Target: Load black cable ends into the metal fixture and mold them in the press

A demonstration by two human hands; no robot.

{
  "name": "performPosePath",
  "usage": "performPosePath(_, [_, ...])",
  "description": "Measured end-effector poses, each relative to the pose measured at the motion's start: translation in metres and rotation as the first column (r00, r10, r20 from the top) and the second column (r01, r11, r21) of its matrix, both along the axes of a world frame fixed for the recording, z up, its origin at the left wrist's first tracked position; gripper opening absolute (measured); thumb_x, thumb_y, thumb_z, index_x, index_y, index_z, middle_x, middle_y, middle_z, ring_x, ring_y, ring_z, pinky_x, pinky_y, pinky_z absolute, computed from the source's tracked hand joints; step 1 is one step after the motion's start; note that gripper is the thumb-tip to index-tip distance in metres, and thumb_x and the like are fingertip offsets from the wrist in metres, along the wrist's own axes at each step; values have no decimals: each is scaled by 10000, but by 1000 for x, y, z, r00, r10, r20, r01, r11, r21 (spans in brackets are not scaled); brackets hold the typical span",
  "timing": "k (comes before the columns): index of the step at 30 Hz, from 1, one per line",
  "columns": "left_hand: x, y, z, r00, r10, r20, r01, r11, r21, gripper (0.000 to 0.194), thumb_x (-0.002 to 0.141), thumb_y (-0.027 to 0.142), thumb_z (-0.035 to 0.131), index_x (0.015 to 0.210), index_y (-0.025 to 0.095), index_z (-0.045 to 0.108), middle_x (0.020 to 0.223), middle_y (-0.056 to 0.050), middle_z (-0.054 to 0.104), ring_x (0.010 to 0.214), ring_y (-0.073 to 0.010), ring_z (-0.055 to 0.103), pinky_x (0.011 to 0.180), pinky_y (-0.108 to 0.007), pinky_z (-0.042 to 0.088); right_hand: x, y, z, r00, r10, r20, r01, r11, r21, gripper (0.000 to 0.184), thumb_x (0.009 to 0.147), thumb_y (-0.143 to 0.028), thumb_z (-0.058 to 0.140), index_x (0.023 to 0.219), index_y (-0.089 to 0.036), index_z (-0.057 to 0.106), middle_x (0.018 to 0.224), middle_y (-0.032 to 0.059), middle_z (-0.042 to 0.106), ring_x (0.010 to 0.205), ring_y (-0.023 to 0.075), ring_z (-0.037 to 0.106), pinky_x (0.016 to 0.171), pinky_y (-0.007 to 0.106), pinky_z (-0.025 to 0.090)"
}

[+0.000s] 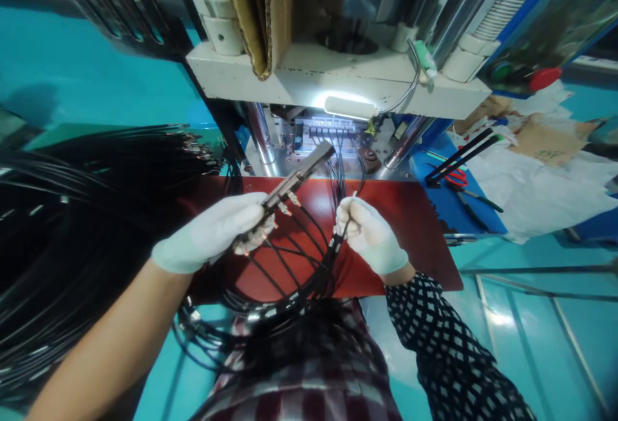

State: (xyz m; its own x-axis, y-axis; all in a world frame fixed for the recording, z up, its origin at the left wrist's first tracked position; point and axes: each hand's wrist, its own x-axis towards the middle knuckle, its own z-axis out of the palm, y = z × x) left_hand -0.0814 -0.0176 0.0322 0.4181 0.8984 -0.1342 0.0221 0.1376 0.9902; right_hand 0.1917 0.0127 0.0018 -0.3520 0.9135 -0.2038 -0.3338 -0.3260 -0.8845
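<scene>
My gloved left hand (226, 224) is closed around a long metal bar-shaped fixture (304, 173), tilted up to the right. Several black cables with bare coppery ends hang along its lower edge and curve down to the right. Over the red board, my gloved right hand (369, 231) is closed with its fingertips pinched on a thin black cable (346, 224). Beside it and below runs a looped bundle of black cables (309, 286), reaching over my lap. Other cables (340, 173) run from the lit mould (333, 138) toward my right hand.
A press with a white plate (299, 76) and steel columns stands ahead over the red board (410, 241). A heap of black cables (87, 228) lies on the left. Pliers (473, 208) and red-handled scissors (456, 177) rest on a blue surface at right, near a red button (545, 78).
</scene>
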Motion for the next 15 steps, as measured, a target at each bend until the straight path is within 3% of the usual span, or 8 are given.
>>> performPosePath(2, [4,2,-1,995,-13,-97,18,998,52,369,950,511,520,990,151,590,719,-15,542,520,-85,450,427,-187,389,-8,-1,16,980,35,195,-62,990,130,269,786,-458,732,800,-192,695,709,-1,599,570,90,438,538,239,374])
performPosePath(4, [7,3,-7,993,-43,-106,49,997,52,384,961,514,497,909,145,585,700,-7,522,533,-85,447,440,-187,384,-12,-4,30,947,-18,322,-72,962,264,227,811,-377,706,704,-180,672,674,4,599,615,108,483,578,252,389])
performPosePath(7, [7,4,-15,995,-64,-72,67,997,30,378,970,503,487,901,142,579,692,3,514,521,-76,439,425,-178,346,-13,-5,41,971,-108,213,20,925,379,183,835,-362,649,742,-206,668,655,1,595,631,136,532,597,279,416])
performPosePath(9, [5,5,-17,997,-66,-49,67,997,25,375,974,497,482,906,140,579,687,7,513,504,-71,434,413,-175,323,-13,-1,41,974,-116,193,26,910,415,181,849,-366,626,764,-212,672,652,-2,600,613,137,535,588,283,415])
performPosePath(13, [4,6,-16,997,-74,-30,74,997,20,368,979,484,481,892,137,571,685,6,512,501,-69,435,412,-176,328,-22,9,31,898,-87,432,-139,875,464,222,847,-318,649,667,-188,649,648,-8,625,631,133,551,635,278,433])
performPosePath(15, [6,6,-15,995,-91,-33,91,996,12,369,976,485,487,886,135,565,681,8,506,505,-70,433,414,-175,333,-29,11,27,885,-84,458,-163,866,473,220,860,-323,644,689,-184,657,647,-13,631,635,134,560,641,275,435])
